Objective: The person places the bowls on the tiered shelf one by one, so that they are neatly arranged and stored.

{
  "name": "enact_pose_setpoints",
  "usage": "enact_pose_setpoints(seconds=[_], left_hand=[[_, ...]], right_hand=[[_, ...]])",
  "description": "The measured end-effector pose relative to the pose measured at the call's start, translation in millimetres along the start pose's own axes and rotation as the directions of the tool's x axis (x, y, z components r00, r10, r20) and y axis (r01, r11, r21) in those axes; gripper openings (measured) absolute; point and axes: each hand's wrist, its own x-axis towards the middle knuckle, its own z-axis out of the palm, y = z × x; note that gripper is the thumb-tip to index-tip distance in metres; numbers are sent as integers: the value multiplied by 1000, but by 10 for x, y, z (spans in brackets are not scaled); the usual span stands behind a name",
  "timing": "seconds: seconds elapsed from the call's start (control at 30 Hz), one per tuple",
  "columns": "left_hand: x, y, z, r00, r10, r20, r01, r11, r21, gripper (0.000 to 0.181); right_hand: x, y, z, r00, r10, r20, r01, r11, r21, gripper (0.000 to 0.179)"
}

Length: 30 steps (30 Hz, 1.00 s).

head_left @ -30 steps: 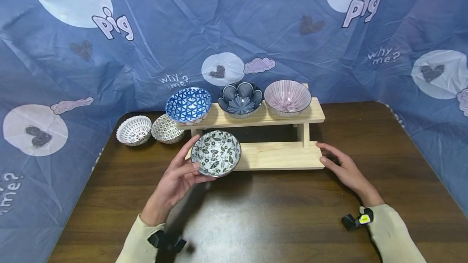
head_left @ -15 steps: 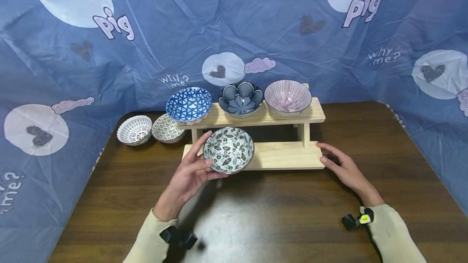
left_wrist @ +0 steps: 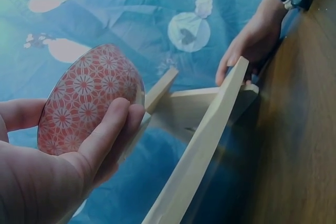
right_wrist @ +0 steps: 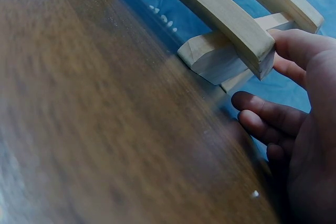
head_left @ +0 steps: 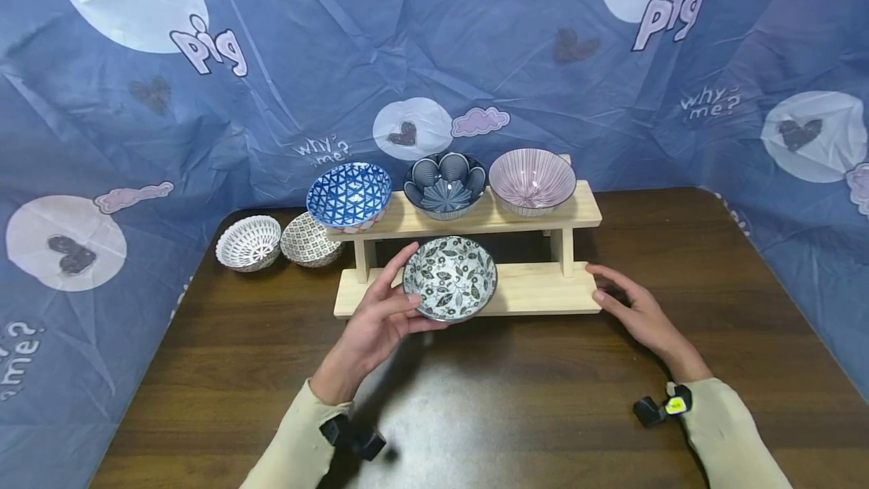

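My left hand (head_left: 380, 323) holds a bowl (head_left: 450, 278) by its left side, tilted so the white inside with dark leaves faces the head view. The left wrist view shows the bowl's red flower-patterned outside (left_wrist: 86, 95), with fingers against it. Behind it stands a two-tier wooden stand (head_left: 543, 289); the bowl appears above the lower tier. My right hand (head_left: 641, 319) touches the right end of that lower tier with thumb and index finger. In the right wrist view, its other fingers (right_wrist: 270, 116) hang loosely curled beside the stand.
On the upper tier sit a blue triangle-patterned bowl (head_left: 349, 195), a dark blue petal-patterned bowl (head_left: 444, 191) and a pink-striped bowl (head_left: 532, 179). A white ribbed bowl (head_left: 248, 242) and a checked bowl (head_left: 308, 240) stand left on the brown table (head_left: 475, 398). A blue printed cloth (head_left: 285, 59) hangs behind.
My left hand has carried the leaf-patterned bowl rightward, along the front of the lower tier. The right hand and the stand stay in place.
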Motion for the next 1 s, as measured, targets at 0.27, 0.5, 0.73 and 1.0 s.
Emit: enact_pose_setpoints(seconds=[0.27,0.5,0.73,1.0], left_hand=[[109,-91,125,999,-32,-15,32,999,13,79],[203,-194,230,998,-61,-15,61,998,5,81],[294,-289,317,998,-69,-7,69,998,-4,82],[366,-380,394,998,-69,-7,69,998,-5,83]], right_hand=[[4,-11,5,1000,-13,0,13,1000,9,46],[1,-43,2,1000,-12,2,12,1000,20,46],[0,-55,-2,1000,-11,0,11,1000,14,46],[4,-54,-5,1000,11,8,-11,1000,7,46]])
